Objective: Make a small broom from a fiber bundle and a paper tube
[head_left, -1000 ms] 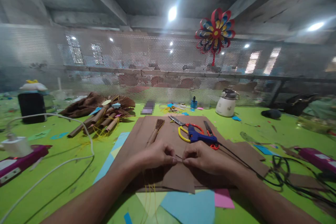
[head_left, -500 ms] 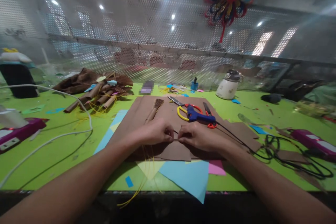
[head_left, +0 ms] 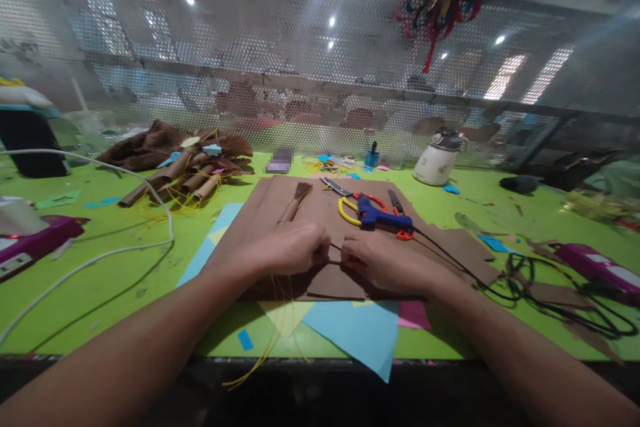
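Over a stack of brown paper [head_left: 350, 190], my left hand [head_left: 303, 247] and my right hand [head_left: 375, 259] face each other, a short gap between them. The fingers of both are closed in a pinch on a narrow piece of brown paper [head_left: 334, 255], whose edges show in the gap; its ends are hidden by the fingers. Just beyond my left hand lies a small brown paper broom [head_left: 295, 202] with a fringed end; yellow string [head_left: 274, 340] trails below that wrist. Scissors [head_left: 350, 203] and a blue hot glue gun [head_left: 383, 217] lie beyond my right hand.
Brown paper rolls [head_left: 187, 177] with yellow string lie at the back left. A white cable [head_left: 173, 227] loops at left, a black cord [head_left: 520, 293] at right. A white jug [head_left: 435, 159] and blue bottle [head_left: 371, 157] stand behind. Light blue paper [head_left: 357, 333] overhangs the front edge.
My hands have drawn slightly apart, so the gap between them is a little wider and more of the brown paper's edges shows. The camera view has tilted slightly.
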Motion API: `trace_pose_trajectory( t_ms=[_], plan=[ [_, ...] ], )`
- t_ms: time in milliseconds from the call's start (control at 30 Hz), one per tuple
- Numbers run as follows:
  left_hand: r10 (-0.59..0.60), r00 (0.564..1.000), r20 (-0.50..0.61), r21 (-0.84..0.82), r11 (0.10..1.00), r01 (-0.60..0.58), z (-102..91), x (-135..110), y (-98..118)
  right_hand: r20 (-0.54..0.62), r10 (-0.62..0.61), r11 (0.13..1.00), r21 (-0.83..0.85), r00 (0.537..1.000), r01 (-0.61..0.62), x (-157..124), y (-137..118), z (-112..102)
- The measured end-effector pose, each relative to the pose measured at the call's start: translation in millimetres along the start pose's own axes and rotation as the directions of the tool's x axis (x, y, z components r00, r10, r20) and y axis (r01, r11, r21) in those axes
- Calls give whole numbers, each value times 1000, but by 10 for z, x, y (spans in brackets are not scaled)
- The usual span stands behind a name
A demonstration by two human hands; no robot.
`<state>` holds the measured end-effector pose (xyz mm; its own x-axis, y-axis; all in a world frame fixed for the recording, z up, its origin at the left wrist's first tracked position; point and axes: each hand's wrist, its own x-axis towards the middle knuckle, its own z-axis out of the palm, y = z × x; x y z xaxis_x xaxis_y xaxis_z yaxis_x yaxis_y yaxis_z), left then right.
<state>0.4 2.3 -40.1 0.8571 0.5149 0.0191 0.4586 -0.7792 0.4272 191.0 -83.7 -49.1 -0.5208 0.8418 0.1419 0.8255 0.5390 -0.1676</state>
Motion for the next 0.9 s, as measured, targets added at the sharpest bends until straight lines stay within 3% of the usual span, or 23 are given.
trace_pose_trajectory(
  t_ms=[167, 467, 700, 900],
  plan=[
    [28, 999, 43, 293, 955, -40, -44, -45, 96, 36, -15, 999, -51, 999, 17, -32, -35, -47],
    [115, 993, 35, 341, 933, -120, -59, -82, 236, 60, -38, 979, -198, 997, 49, -59, -57, -58],
    [79, 997, -1, 169, 983, -77, -60, -32, 173, 23, -106, 949, -295, 994, 108, -66, -111, -18],
    [-40, 998, 44, -95, 995, 44, -80, 44, 101, -161, -96, 956, -288, 982, 46, -35, -65, -16]
  ],
)
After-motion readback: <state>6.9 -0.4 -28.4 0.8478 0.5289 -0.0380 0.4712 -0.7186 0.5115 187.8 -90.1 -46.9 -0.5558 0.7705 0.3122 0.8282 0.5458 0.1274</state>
